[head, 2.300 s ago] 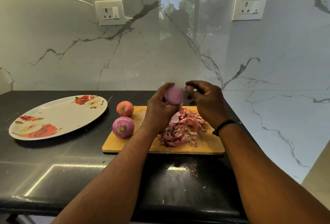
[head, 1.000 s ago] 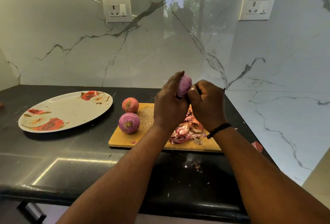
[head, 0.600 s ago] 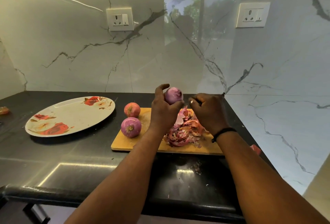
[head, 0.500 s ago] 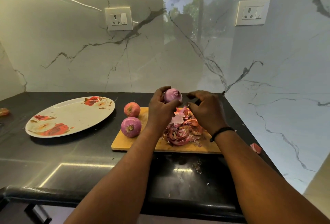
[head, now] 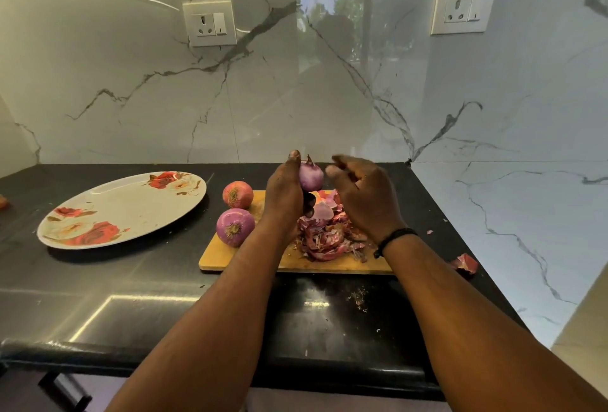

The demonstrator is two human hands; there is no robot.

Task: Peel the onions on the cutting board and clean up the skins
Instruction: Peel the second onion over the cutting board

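Two hands raised — left hand (head: 284, 191) grips onion (head: 311, 176) (right hand (head: 365, 196) beside).

Head view, down over near counter (head: 164, 280)

You have a pale purple onion (head: 311, 177) up in front of you. On the light tan wooden board (head: 296, 263) sit a purple onion (head: 235, 227) with a brownish root end and a reddish-orange onion (head: 237, 194). Your heap of skins (head: 329, 234) is pink, red and purple. The plate (head: 131, 201) is cream with red roses and brown leaves. The counter (head: 148, 280) is glossy black; the wall (head: 296, 82) is white marble with dark grey veins. Both sockets (head: 209, 23) are white. Your wristband (head: 394, 236) is black.
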